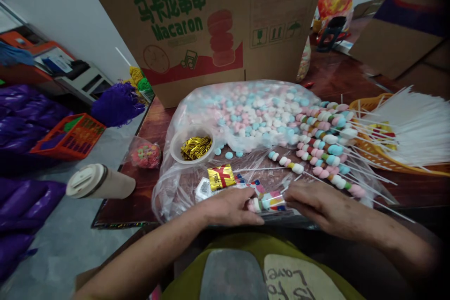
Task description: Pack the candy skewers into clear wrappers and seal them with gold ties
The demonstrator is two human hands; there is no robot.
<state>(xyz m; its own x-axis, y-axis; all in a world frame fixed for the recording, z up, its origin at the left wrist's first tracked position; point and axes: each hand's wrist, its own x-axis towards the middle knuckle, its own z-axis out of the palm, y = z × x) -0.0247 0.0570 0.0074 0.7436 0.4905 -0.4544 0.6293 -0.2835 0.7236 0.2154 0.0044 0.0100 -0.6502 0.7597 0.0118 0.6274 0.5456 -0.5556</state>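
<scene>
Close to the table's front edge, my left hand (234,206) is closed around one end of a marshmallow skewer (255,204). A clear printed bag (272,200) covers part of that skewer. At the bag's other end my right hand (319,201) is pinched, its fingertips partly hidden. Beyond my hands lies a single marshmallow skewer (286,162), its stick pointing right. Many finished-looking skewers (325,150) are piled to the right on the plastic. A yellow packet of twist ties (221,177) rests just past my left hand.
A bowl of gold twist ties (196,147) stands beside a large plastic bag of loose marshmallows (253,112). Behind rises a cardboard box (211,23). White sticks (411,131) fill an orange basket (404,165) at right. A lidded cup (105,183) appears at left.
</scene>
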